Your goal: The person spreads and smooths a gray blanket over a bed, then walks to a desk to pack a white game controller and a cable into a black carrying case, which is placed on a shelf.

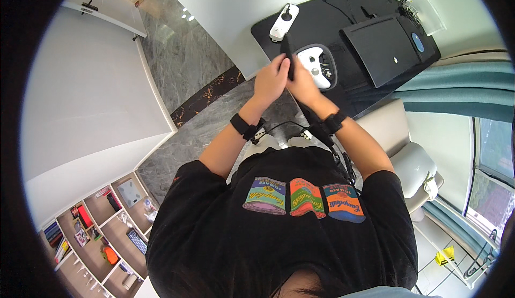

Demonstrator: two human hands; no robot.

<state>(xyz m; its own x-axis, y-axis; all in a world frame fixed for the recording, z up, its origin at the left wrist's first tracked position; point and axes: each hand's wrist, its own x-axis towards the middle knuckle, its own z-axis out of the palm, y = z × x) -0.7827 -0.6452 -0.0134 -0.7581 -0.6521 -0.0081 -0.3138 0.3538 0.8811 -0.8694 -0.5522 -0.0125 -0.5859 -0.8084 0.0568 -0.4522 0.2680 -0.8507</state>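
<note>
Above the left edge of the black desk, my two hands come together around a thin black flat object, seen nearly edge-on. My left hand grips it from the left, with the thumb against its near part. On the other side, my right hand closes round its lower end; some of its fingers are hidden. Just right of the hands, a white game controller lies in an open dark grey case with small dark parts beside it. The object's exact kind is unclear.
A white power strip with a black plug lies at the desk's far left. A closed black laptop rests to the right, near cables and a clear plastic holder. A pale chair stands right; compartment shelves are lower left.
</note>
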